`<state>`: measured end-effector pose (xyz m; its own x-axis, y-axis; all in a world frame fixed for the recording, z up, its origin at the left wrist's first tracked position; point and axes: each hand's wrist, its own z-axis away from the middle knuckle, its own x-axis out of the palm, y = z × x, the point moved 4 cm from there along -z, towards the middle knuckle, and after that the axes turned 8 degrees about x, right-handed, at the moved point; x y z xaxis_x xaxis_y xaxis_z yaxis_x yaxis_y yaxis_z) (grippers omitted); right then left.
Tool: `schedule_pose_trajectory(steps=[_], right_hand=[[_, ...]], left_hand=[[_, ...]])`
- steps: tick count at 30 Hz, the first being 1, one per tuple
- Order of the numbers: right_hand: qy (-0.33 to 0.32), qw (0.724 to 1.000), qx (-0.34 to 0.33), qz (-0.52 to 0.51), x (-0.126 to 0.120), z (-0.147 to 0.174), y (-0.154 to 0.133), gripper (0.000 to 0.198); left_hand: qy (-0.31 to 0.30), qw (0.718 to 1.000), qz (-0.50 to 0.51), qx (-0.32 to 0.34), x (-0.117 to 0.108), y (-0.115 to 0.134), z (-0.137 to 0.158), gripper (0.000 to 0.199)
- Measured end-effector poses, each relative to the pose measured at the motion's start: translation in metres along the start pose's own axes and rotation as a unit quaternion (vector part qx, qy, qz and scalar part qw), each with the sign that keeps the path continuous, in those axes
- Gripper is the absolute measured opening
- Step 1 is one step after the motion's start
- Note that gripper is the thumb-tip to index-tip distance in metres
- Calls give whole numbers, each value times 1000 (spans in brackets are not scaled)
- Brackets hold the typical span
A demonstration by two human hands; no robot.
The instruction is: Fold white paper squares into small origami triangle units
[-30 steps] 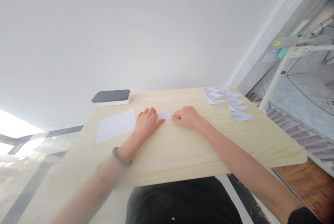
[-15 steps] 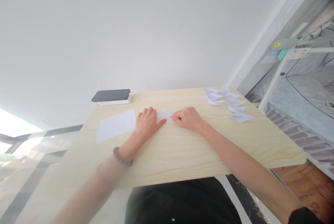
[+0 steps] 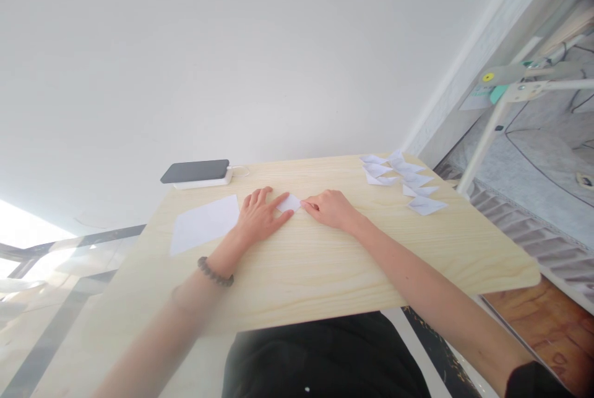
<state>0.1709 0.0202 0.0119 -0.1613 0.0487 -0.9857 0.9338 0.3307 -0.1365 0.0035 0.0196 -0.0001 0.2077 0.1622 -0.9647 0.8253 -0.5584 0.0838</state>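
Observation:
A small piece of folded white paper (image 3: 289, 203) lies on the table between my two hands, roughly diamond-shaped. My left hand (image 3: 258, 215) rests flat with its fingers spread, the index finger along the paper's upper left edge and the thumb along its lower edge. At the paper's right corner, my right hand (image 3: 331, 208) is closed, thumb and index finger pinching the tip. The finer folds are too small to make out. Left of my left hand is a flat white sheet of paper (image 3: 202, 224), its right edge close to that hand.
Several folded white paper boats (image 3: 427, 205) stand in two rows at the table's back right. A dark-screened phone (image 3: 195, 171) with a cable lies on a white block at the back left. The wooden table (image 3: 315, 280) meets a wall behind; a white metal frame (image 3: 485, 132) stands right.
My left index finger has stretched out away from the other fingers onto the paper's upper edge. My right hand keeps its pinch at the right corner. The view has shifted slightly.

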Motion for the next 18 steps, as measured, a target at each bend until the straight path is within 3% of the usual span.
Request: schedule_pose_trajectory(steps=[5,11,18], right_hand=[[11,1000,16,-5,2,-2,-1,39],[38,999,-39,-2,4,-2,-6,36],[47,998,-32,7,7,-2,-8,37]], left_hand=[[-6,1000,10,-2,-1,-1,-4,49],[5,1000,5,11,3,0,0,52],[-3,1000,9,12,6,-1,-1,54]])
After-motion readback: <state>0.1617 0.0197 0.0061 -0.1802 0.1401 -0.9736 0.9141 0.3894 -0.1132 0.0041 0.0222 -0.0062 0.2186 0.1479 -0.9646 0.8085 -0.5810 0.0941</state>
